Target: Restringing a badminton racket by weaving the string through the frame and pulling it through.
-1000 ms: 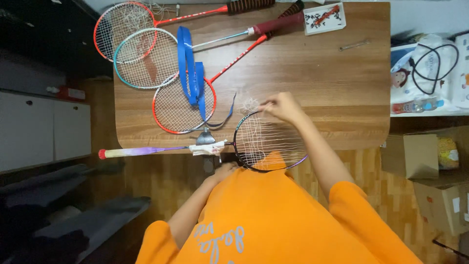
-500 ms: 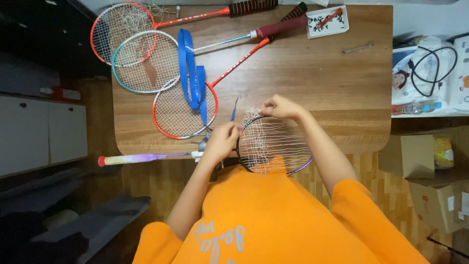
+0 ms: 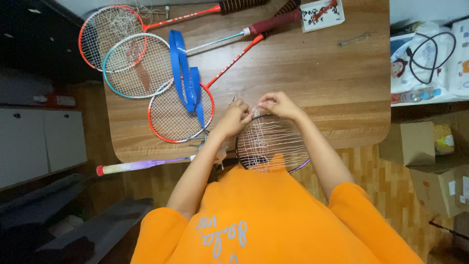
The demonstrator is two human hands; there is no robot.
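Wooden table (image 3: 312, 73), three racquets (image 3: 181, 112), white tray (image 3: 322, 10)

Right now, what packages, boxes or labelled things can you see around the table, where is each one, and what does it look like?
White plastic bag: on the shelf right of the table, crumpled, with a cartoon figure and a black cable on top.
Open cardboard box: on the floor below that shelf, brown.
Second cardboard box: lower right, brown, with small white stickers.
Small white tray: table's far edge, rectangular, holding small dark and red bits.

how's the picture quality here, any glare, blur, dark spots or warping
Head view: even light on the wooden table, with a soft sheen; the left side falls into deep shadow. Both hands on the dark-framed racket look slightly soft. Wide-angle lens bows the table edges.
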